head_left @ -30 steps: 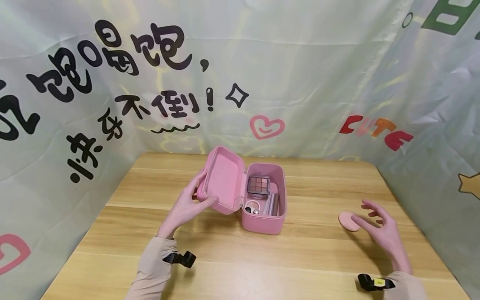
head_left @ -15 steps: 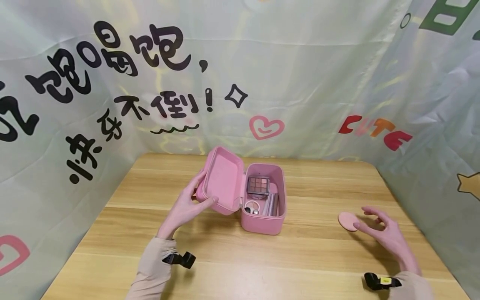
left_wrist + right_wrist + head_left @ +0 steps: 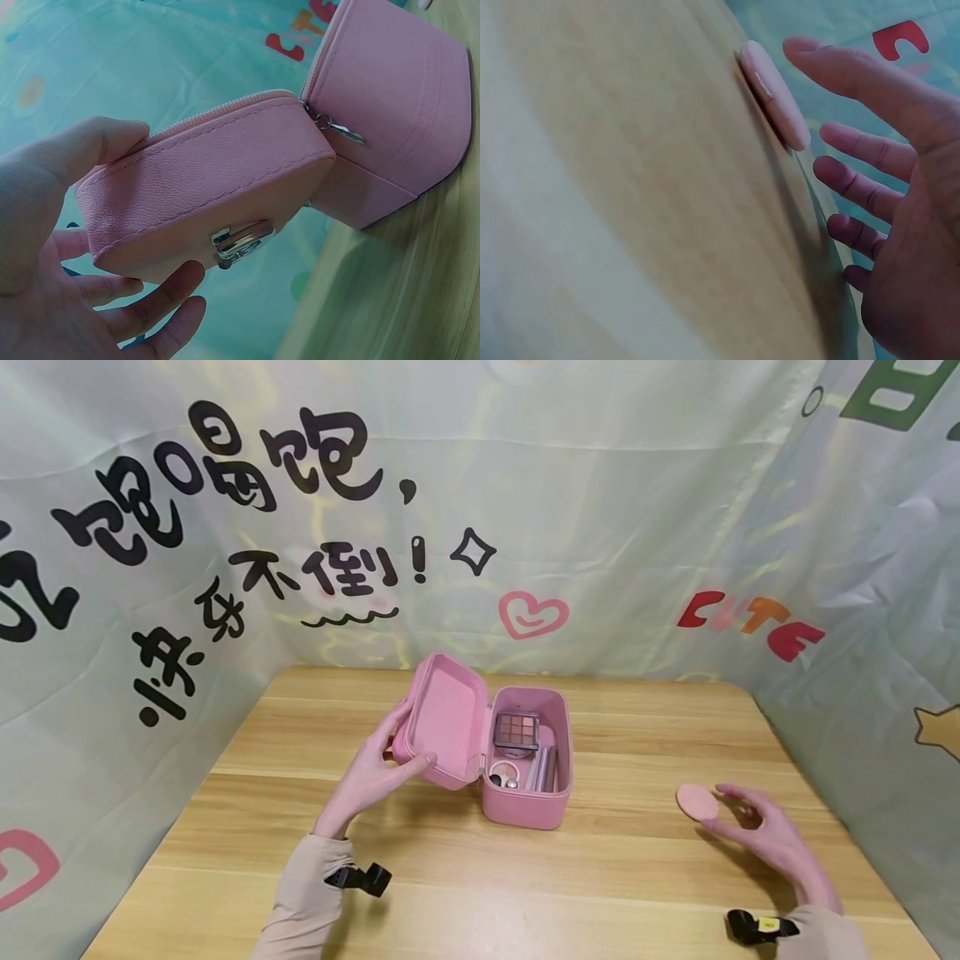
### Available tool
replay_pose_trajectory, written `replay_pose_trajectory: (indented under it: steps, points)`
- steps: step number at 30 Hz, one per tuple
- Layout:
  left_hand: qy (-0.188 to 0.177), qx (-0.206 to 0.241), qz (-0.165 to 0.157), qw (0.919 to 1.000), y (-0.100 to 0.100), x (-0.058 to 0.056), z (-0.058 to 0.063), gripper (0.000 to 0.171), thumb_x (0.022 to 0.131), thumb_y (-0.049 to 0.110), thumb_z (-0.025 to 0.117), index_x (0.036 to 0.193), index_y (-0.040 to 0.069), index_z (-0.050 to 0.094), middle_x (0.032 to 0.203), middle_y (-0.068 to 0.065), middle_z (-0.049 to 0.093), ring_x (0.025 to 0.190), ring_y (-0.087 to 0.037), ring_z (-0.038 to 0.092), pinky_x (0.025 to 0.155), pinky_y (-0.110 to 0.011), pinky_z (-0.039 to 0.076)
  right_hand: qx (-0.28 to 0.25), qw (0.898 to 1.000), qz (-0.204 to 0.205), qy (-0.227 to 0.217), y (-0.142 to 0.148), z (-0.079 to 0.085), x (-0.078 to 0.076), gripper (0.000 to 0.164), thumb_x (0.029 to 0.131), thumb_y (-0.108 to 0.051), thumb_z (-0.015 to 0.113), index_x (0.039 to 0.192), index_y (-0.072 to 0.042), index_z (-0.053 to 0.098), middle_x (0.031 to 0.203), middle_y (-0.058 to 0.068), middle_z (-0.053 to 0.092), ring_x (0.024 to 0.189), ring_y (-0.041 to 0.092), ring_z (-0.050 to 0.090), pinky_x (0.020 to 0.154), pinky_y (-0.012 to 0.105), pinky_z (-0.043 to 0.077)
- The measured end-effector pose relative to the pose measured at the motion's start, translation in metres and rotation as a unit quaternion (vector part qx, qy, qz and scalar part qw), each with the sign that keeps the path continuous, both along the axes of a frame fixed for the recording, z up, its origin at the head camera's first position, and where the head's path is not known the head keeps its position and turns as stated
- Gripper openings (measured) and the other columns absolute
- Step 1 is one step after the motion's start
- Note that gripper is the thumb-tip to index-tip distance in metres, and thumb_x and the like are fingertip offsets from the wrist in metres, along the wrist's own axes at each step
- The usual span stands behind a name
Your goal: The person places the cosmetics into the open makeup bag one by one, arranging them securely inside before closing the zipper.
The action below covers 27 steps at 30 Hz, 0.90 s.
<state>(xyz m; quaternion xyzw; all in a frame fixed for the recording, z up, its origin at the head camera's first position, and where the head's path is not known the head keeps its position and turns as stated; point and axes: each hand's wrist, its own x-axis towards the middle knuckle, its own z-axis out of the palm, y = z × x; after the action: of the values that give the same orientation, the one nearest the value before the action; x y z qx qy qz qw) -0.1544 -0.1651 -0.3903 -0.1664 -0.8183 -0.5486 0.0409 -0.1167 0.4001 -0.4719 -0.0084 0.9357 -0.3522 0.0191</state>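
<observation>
My left hand (image 3: 369,778) grips the raised lid (image 3: 452,717) of a pink makeup case (image 3: 525,810), thumb at its zipped edge and fingers on its outer face. In the left wrist view, a silver clasp (image 3: 244,241) shows on the lid. Inside the case lie an eyeshadow palette (image 3: 517,730), slim tubes (image 3: 545,768) and a small round item (image 3: 505,772). Over the table's right side, my right hand (image 3: 776,837) holds nothing, thumb and fingers spread apart. Its fingertips are close to a flat, round pink makeup puff (image 3: 696,802) on the wood.
The wooden table (image 3: 615,877) ends at a printed fabric backdrop (image 3: 637,527) behind and at both sides. A zipper pull (image 3: 346,133) hangs where lid and case meet. Each wrist carries a small black camera, such as the left one (image 3: 360,878).
My right hand has lowered toward the puff, its fingertips now nearer the puff's right edge. The left hand and the lid have stayed in place.
</observation>
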Motion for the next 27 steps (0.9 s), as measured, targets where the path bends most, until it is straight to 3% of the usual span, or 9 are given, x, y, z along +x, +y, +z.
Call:
replay_pose_trajectory:
  steps: [4, 7, 9, 12, 14, 16, 21, 27]
  points:
    - [-0.001, 0.0, -0.001, 1.0, 0.0, 0.0, 0.0, 0.087, 0.087, 0.015, 0.079, 0.159, 0.019, 0.03, 0.167, -0.008, 0.027, 0.123, -0.038, 0.059, 0.09, -0.033, 0.055, 0.006, 1.0, -0.002, -0.007, -0.001, -0.001, 0.003, 0.073, 0.089, -0.035, 0.076, 0.147, -0.002, 0.046, 0.142, 0.021, 0.052, 0.111, -0.016, 0.04, 0.08, 0.005, 0.036]
    - [0.001, -0.001, 0.0, 1.0, 0.0, 0.0, 0.0, 0.088, 0.087, 0.015, 0.079, 0.16, 0.02, 0.03, 0.168, -0.007, 0.026, 0.124, -0.038, 0.058, 0.091, -0.033, 0.055, 0.017, 1.0, -0.002, -0.007, -0.002, -0.001, 0.003, 0.074, 0.089, -0.036, 0.077, 0.147, -0.003, 0.046, 0.143, 0.025, 0.05, 0.121, 0.01, 0.052, 0.081, 0.007, 0.038]
    - [0.004, -0.003, 0.001, 1.0, 0.0, 0.0, 0.0, 0.088, 0.087, 0.015, 0.079, 0.159, 0.02, 0.03, 0.168, -0.007, 0.026, 0.124, -0.038, 0.059, 0.09, -0.033, 0.055, 0.03, 1.0, -0.005, -0.003, -0.003, 0.0, 0.003, 0.074, 0.087, -0.038, 0.078, 0.146, -0.003, 0.048, 0.142, 0.024, 0.051, 0.121, 0.026, 0.054, 0.085, 0.016, 0.041]
    - [0.005, -0.005, 0.001, 1.0, 0.0, 0.0, 0.0, 0.088, 0.087, 0.016, 0.079, 0.16, 0.021, 0.03, 0.167, -0.007, 0.028, 0.124, -0.038, 0.059, 0.09, -0.033, 0.055, 0.036, 0.999, -0.007, 0.008, -0.005, 0.0, 0.003, 0.075, 0.086, -0.039, 0.079, 0.144, -0.002, 0.049, 0.143, 0.028, 0.051, 0.121, 0.039, 0.054, 0.099, 0.046, 0.036]
    - [0.005, -0.005, 0.001, 1.0, 0.0, 0.0, -0.001, 0.088, 0.087, 0.016, 0.079, 0.16, 0.02, 0.03, 0.167, -0.008, 0.029, 0.124, -0.037, 0.059, 0.091, -0.034, 0.055, 0.041, 0.999, -0.009, 0.013, -0.006, 0.0, 0.002, 0.076, 0.085, -0.04, 0.079, 0.143, -0.001, 0.05, 0.143, 0.031, 0.049, 0.123, 0.047, 0.049, 0.096, 0.062, 0.028]
    - [0.003, -0.003, 0.001, 1.0, 0.001, -0.001, -0.001, 0.088, 0.087, 0.016, 0.079, 0.16, 0.021, 0.03, 0.165, -0.01, 0.031, 0.124, -0.038, 0.059, 0.091, -0.035, 0.055, 0.041, 0.999, -0.007, 0.017, -0.007, -0.001, 0.001, 0.076, 0.085, -0.04, 0.079, 0.142, 0.001, 0.049, 0.143, 0.035, 0.046, 0.124, 0.055, 0.041, 0.093, 0.07, 0.02]
    - [-0.002, -0.001, 0.002, 1.0, 0.001, -0.001, 0.0, 0.088, 0.087, 0.017, 0.079, 0.16, 0.022, 0.03, 0.164, -0.012, 0.033, 0.125, -0.038, 0.058, 0.091, -0.039, 0.055, 0.051, 0.999, -0.009, 0.018, -0.009, -0.001, -0.002, 0.074, 0.084, -0.04, 0.079, 0.139, 0.001, 0.052, 0.142, 0.037, 0.042, 0.122, 0.059, 0.032, 0.091, 0.07, 0.015]
    - [-0.001, -0.003, 0.0, 1.0, 0.0, 0.0, 0.0, 0.087, 0.087, 0.017, 0.079, 0.16, 0.022, 0.03, 0.165, -0.012, 0.031, 0.125, -0.038, 0.058, 0.091, -0.039, 0.055, 0.061, 0.998, -0.011, 0.018, -0.01, -0.001, -0.005, 0.072, 0.083, -0.039, 0.08, 0.136, 0.002, 0.054, 0.14, 0.037, 0.042, 0.12, 0.06, 0.032, 0.089, 0.066, 0.016]
